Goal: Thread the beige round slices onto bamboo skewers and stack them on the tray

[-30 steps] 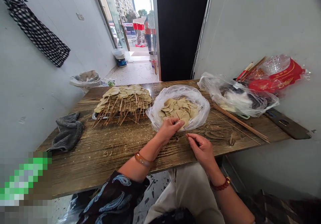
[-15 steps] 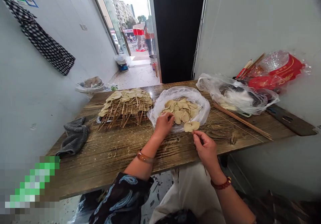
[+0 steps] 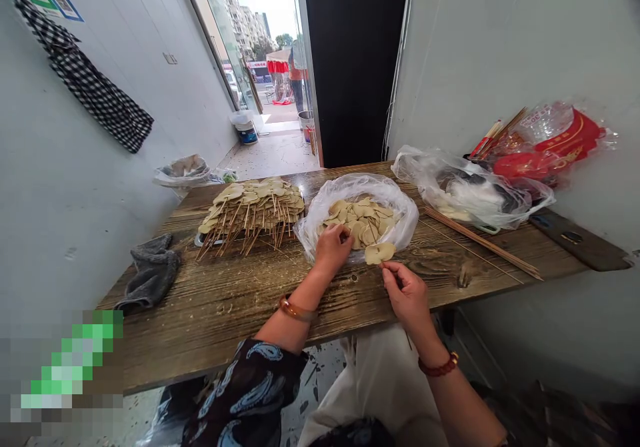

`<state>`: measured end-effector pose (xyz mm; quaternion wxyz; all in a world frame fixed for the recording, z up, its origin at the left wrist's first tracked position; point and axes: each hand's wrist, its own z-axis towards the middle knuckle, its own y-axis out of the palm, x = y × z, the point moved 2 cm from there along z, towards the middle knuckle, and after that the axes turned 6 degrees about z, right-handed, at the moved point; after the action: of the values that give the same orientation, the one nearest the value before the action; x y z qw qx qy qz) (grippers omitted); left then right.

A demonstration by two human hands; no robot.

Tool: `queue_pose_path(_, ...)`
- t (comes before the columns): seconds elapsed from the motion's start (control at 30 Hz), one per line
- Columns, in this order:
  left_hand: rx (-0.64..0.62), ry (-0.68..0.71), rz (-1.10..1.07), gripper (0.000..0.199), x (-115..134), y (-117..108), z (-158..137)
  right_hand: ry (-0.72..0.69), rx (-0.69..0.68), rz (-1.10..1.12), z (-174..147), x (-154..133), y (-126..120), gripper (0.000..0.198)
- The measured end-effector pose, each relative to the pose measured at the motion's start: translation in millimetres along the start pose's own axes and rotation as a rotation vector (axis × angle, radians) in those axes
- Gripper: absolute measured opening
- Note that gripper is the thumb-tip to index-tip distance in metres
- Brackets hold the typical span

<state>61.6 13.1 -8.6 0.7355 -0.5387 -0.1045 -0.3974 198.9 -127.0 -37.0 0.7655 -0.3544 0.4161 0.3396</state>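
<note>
My right hand (image 3: 407, 293) pinches a thin wooden skewer just below pale, thin potato-like slices (image 3: 380, 253) threaded at its top. The skewer's lower end shows beneath the hand. My left hand (image 3: 334, 250) reaches over the near rim of a clear plastic bag (image 3: 407, 230). Its fingers are closed at the loose slices (image 3: 367, 217) inside, and what they grip is hidden. Left of the bag, a heap of skewered slices (image 3: 255, 200) lies on a tray, sticks pointing towards me.
Bare skewers (image 3: 480, 243) lie on the wooden table (image 3: 240, 307) at the right, beside a plastic bag (image 3: 470, 190) and a dark, broad-bladed tool (image 3: 575, 237). Red packaging (image 3: 560, 147) rests behind. A grey cloth (image 3: 153, 270) is at the left edge.
My left hand has moved right and slightly down over the loose slices. My right hand, still holding the skewer, has shifted slightly left.
</note>
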Motion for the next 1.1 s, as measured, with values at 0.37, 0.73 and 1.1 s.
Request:
queue_pose_path(0.37, -0.021, -0.359, -0.895, 0.032, -14, -18, 1, -0.054, -0.188, 0.017, -2, -1, -3, 0.022)
queue_pose_path(0.73, -0.079, -0.346, -1.08, 0.039, -10, -23, 0, -0.124, -0.268, -0.041, -3, 1, -1, 0.022)
queue_pose_path(1.1, -0.031, -0.32, -0.947, 0.033, -7, -28, 1, -0.119, -0.257, -0.061, -3, -2, 0, 0.022)
